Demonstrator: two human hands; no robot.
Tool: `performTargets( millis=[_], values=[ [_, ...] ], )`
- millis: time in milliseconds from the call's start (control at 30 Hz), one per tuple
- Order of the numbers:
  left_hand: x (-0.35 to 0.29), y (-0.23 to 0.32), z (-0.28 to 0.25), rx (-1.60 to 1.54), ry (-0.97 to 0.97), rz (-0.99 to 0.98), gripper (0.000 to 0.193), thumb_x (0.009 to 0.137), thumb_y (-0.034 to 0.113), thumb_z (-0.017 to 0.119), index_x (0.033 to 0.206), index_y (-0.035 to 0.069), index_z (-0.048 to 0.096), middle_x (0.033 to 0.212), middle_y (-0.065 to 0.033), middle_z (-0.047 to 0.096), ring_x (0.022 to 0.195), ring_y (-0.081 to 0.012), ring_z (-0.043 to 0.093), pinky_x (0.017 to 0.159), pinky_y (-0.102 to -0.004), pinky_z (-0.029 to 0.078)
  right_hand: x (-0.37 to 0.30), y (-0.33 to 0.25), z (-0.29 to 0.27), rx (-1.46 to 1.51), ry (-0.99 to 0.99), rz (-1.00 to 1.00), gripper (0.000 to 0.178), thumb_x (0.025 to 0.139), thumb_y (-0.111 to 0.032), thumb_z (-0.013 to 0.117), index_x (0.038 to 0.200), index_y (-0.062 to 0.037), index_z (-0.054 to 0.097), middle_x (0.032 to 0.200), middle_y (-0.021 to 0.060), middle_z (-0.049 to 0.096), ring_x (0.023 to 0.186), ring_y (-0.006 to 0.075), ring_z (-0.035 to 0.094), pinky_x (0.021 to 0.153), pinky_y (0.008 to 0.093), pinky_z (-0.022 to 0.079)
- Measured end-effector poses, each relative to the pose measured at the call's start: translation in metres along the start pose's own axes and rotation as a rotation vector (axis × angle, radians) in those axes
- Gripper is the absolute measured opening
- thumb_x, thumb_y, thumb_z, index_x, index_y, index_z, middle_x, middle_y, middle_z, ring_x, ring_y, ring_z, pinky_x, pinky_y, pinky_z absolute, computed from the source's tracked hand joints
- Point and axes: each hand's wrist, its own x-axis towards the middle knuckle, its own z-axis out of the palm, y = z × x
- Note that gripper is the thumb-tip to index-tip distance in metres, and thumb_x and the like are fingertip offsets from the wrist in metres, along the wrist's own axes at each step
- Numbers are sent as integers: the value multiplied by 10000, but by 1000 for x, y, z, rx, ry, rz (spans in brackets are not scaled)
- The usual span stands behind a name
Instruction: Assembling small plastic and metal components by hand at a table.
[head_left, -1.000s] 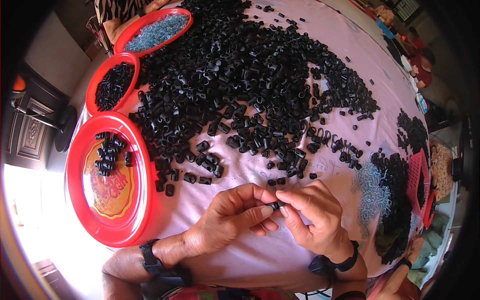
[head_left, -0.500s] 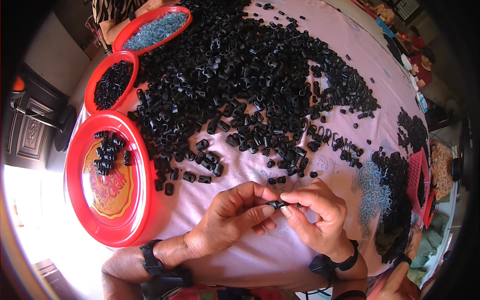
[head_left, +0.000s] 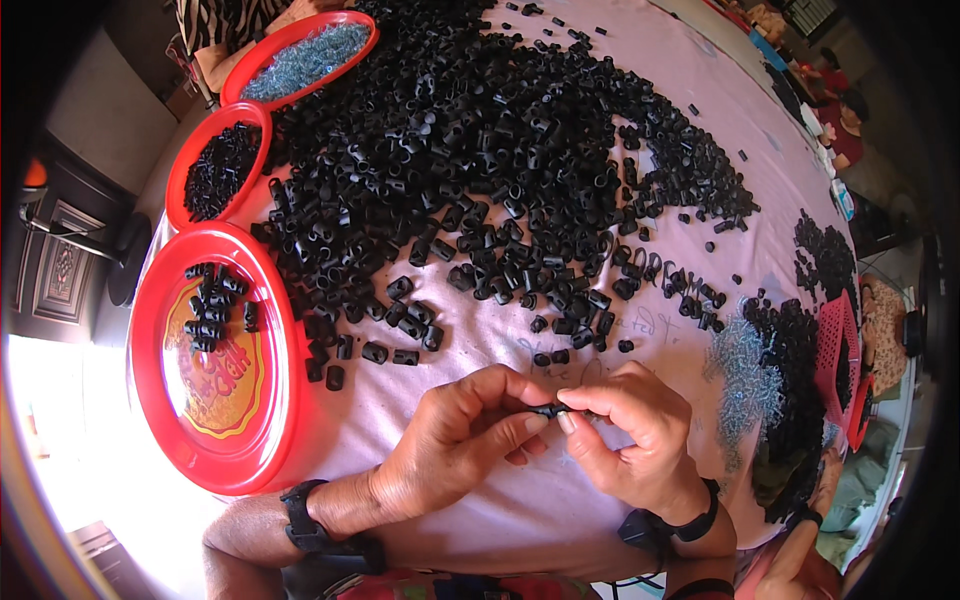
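Observation:
Low over the front of the cloth, my left hand [head_left: 470, 430] and my right hand [head_left: 635, 430] meet with fingertips pinched. Between them sits a small black plastic part [head_left: 547, 410], mostly covered by the fingers, so its exact kind does not show. Both hands grip it, the left by one end and the right by the other. Beyond my fingers spreads a big heap of black plastic cylinders [head_left: 450, 150], with loose ones strewn toward me. To the left, a large red plate [head_left: 285, 400] carries a small cluster of black assembled pieces [head_left: 212, 310].
A smaller red plate [head_left: 180, 205] bears thin black parts; another red plate [head_left: 300, 28] bears clear bluish springs. More springs [head_left: 745, 380] and black parts [head_left: 785, 350] lie at right beside a pink basket [head_left: 835, 350]. Another person's forearm [head_left: 800, 530] reaches in at lower right.
My hands stay nearly in place. The fingertips have drawn closer around the black part, which shows less now. The view has shifted very slightly.

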Motion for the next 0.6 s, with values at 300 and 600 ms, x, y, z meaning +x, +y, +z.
performTargets(
  millis=[300,600],
  values=[
    [-4,4,-1,258,-5,9,195,1042,21,626,1232,-19,616,1008,-59,709,900,-101,689,813,-265,591,0,0,-2,29,-26,1,252,735,27,815,966,-42,744,761,66,707,653,224,662,595,330,526],
    [-9,3,3,493,22,149,197,1019,-22,639,1215,-35,634,958,-66,722,853,-101,711,765,-257,602,-3,1,0,68,-41,-1,223,737,35,807,937,-29,731,760,74,705,656,225,669,592,331,534]
  ],
)
